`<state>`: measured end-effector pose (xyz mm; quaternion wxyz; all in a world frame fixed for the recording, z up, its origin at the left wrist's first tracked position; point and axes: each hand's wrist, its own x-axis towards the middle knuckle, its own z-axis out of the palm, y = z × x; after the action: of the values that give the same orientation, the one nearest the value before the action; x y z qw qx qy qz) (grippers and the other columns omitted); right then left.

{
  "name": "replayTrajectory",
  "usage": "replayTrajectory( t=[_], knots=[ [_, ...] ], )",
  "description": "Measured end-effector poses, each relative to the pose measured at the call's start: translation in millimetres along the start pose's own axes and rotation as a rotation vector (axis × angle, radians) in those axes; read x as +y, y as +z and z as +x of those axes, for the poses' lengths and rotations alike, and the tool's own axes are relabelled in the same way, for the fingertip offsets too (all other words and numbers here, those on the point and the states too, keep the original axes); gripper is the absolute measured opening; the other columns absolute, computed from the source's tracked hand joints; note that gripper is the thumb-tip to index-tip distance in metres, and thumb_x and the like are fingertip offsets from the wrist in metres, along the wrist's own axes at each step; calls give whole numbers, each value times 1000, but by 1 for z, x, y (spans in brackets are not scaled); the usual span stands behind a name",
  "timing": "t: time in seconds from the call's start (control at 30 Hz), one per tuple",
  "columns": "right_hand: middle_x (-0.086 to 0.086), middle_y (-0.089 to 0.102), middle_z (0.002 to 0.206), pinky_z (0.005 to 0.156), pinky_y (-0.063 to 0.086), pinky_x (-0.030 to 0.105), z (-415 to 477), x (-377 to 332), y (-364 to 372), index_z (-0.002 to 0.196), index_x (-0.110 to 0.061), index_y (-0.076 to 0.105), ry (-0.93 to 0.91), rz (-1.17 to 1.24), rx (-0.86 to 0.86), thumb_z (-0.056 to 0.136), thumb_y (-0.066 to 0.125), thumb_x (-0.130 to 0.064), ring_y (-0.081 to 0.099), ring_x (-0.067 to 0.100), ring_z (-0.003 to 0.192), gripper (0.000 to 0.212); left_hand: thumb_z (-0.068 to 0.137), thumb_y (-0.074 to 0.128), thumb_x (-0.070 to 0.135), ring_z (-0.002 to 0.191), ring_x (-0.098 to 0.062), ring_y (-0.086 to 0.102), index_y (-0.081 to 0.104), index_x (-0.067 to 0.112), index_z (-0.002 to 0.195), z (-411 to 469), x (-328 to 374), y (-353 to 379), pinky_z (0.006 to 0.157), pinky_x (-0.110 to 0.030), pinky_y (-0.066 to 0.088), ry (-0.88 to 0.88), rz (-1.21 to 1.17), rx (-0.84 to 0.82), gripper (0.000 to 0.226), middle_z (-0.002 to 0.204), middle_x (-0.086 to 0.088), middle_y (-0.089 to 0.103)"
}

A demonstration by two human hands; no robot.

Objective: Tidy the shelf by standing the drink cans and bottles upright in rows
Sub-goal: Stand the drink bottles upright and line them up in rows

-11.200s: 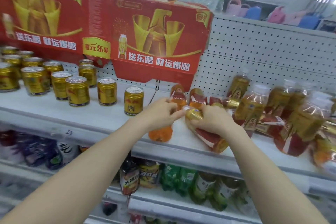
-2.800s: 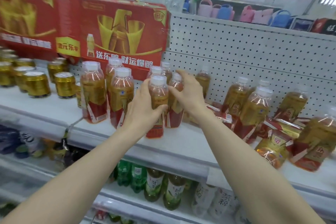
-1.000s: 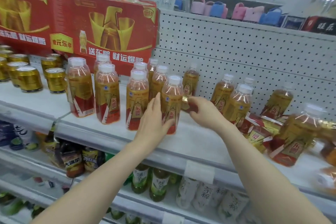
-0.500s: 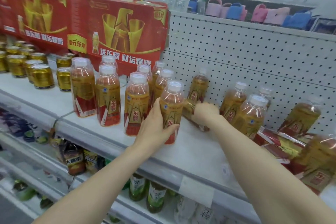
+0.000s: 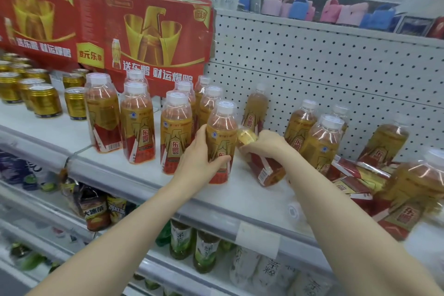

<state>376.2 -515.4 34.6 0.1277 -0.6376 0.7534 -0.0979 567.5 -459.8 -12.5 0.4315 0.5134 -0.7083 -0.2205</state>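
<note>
As left hand [image 5: 199, 161] grips upright bottle [image 5: 222, 132] near edge [image 5: 144, 184] | right hand [image 5: 266, 143] grips tilted bottle [image 5: 266, 168]

Gold cans [image 5: 44, 101] stand upright in rows at the shelf's [image 5: 240, 199] nine o'clock end. Beside them are two upright rows of amber bottles [image 5: 137, 122], with white caps and red-gold labels. The front bottle [image 5: 222, 132] stands upright, gripped by the left hand [image 5: 199, 158]. At its three o'clock is a tilted bottle [image 5: 264, 170], cap toward eleven, under the right hand [image 5: 266, 144]. Toppled bottles [image 5: 360, 175] sprawl at four o'clock.
</note>
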Motion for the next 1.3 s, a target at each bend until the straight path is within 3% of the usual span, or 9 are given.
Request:
replayTrajectory(
  t=[0.1, 0.2, 0.27, 0.4, 0.53, 0.77, 0.97, 1.1, 1.3],
  knots=[
    [2, 62, 87, 59, 45, 29, -8, 5, -5, 100, -12, 53, -43, 101, 204, 74, 69, -58, 60, 19, 75, 55, 84, 74, 39, 129, -18, 50, 22, 22, 151, 0, 1, 1, 108, -40, 43, -5, -17, 16, 87, 142, 4, 52],
    [0, 57, 92, 72, 50, 36, -20, 6, -7, 111, -11, 44, -108, 275, 382, 76, 74, -47, 59, 24, 87, 59, 83, 75, 39, 130, -18, 49, 22, 22, 151, -2, 3, 4, 108, -39, 42, -9, -26, 35, 88, 142, 4, 51],
    [2, 60, 99, 77, 53, 38, -25, 6, -2, 115, -11, 42, -138, 390, 436, 74, 78, -38, 61, 25, 92, 61, 82, 76, 39, 130, -17, 50, 21, 22, 151, -3, 5, 7, 107, -38, 43, -11, -33, 44, 90, 142, 5, 52],
    [3, 61, 108, 73, 47, 30, -28, 9, 8, 121, -11, 40, -143, 499, 457, 77, 78, -31, 61, 21, 94, 62, 82, 76, 39, 128, -15, 51, 21, 21, 151, -5, 7, 10, 103, -32, 43, -5, -37, 48, 90, 140, 5, 53],
    [3, 58, 112, 76, 47, 31, -26, 9, 9, 124, -11, 37, -132, 465, 447, 82, 75, -36, 58, 20, 95, 62, 82, 76, 40, 129, -17, 51, 19, 21, 152, -6, 7, 8, 104, -33, 43, -2, -30, 39, 92, 141, 4, 52],
    [7, 60, 121, 93, 52, 49, -27, 7, 16, 131, -12, 38, -67, 449, 428, 84, 71, -48, 60, 30, 110, 68, 82, 75, 42, 129, -17, 51, 19, 23, 152, -5, 4, 6, 106, -44, 45, 10, -23, 10, 92, 142, 4, 52],
    [8, 61, 120, 91, 51, 42, -42, 5, 7, 134, -9, 41, -70, 356, 418, 90, 66, -43, 60, 29, 110, 60, 81, 73, 45, 133, -19, 47, 16, 29, 152, -3, -1, 4, 107, -49, 44, 23, -15, -28, 93, 147, 3, 46],
    [8, 52, 138, 100, 41, 41, -77, 14, 0, 146, -14, 36, -128, 198, 511, 96, 58, -40, 52, 28, 125, 60, 85, 74, 29, 138, -20, 39, 16, 21, 155, -13, -2, 3, 112, -46, 39, 79, 31, 41, 91, 154, -1, 34],
    [6, 54, 134, 83, 45, 36, -140, 62, 2, 145, -17, 40, -160, -119, 658, 101, 49, -30, 58, 26, 110, 46, 85, 72, 11, 121, -20, 47, 38, 15, 142, -49, 6, 12, 107, -37, 43, 318, 6, 215, 67, 139, -5, 37]
  ],
)
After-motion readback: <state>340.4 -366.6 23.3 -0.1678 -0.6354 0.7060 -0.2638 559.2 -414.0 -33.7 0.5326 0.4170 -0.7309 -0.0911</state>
